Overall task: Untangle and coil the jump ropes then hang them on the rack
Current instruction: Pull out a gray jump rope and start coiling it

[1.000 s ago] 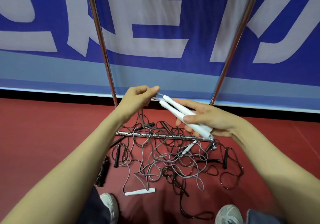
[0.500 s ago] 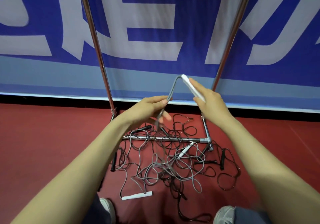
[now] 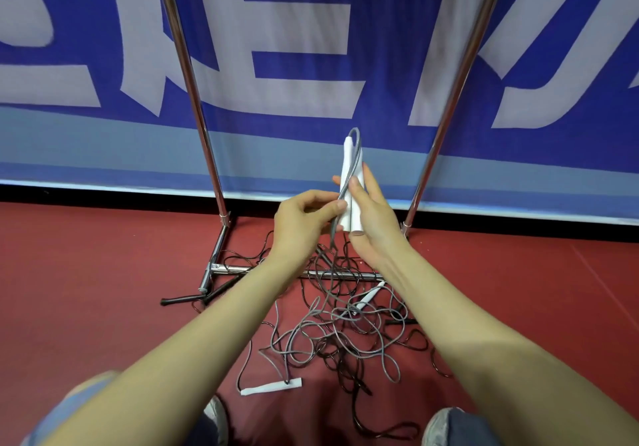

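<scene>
Hands gripping 2 upright handles, grey cord

The only writing is on the large blue fabric banner that stands along the far edge of the red floor. It carries very big white character strokes: wide horizontal bars in the middle and slanted strokes at the left and the right. The top edge of the view cuts them, so only their lower parts show, and I cannot read them as any word. The two chrome metal poles of the rack cross in front of the strokes and hide thin parts. On the two white plastic jump-rope handles, any print is too small to tell.
</scene>
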The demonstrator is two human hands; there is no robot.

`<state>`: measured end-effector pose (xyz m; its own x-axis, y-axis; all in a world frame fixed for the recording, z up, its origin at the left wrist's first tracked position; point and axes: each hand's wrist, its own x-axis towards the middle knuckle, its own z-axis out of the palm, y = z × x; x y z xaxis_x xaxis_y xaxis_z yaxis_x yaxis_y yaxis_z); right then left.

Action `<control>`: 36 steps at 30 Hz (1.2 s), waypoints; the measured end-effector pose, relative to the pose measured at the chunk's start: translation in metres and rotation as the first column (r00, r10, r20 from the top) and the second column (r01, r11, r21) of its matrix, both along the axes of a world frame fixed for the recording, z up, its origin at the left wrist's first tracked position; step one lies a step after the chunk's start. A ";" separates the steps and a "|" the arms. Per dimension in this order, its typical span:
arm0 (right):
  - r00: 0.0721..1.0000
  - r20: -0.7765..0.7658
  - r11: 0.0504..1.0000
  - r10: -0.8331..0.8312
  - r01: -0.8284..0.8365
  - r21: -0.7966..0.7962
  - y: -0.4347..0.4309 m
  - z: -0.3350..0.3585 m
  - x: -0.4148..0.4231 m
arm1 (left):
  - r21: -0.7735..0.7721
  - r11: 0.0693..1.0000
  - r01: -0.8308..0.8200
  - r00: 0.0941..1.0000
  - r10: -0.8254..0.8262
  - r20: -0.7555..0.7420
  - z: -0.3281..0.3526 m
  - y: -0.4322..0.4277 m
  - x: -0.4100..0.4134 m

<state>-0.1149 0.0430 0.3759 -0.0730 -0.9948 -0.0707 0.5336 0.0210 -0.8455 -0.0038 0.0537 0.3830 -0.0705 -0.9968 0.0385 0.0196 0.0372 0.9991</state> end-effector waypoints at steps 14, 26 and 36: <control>0.537 -0.836 0.970 -0.113 -0.121 -0.209 0.013 -0.003 -0.003 | -0.058 0.990 -0.125 0.992 0.125 0.003 0.022 -0.017 0.020; 0.284 -0.934 0.936 -0.216 -0.212 -0.281 0.016 -0.008 -0.020 | 0.120 0.992 0.034 0.983 -0.012 -0.182 0.027 -0.022 0.029; 0.023 -0.978 0.922 -0.206 -0.331 -0.202 0.016 -0.007 -0.030 | 0.094 0.994 -0.056 0.998 0.052 0.040 0.028 -0.024 0.031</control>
<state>-0.1448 0.0589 0.3690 0.2612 -0.9252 0.2752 -0.7921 -0.3684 -0.4867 0.0271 0.0297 0.4108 -0.0160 -0.9982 -0.0586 -0.0175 -0.0583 0.9981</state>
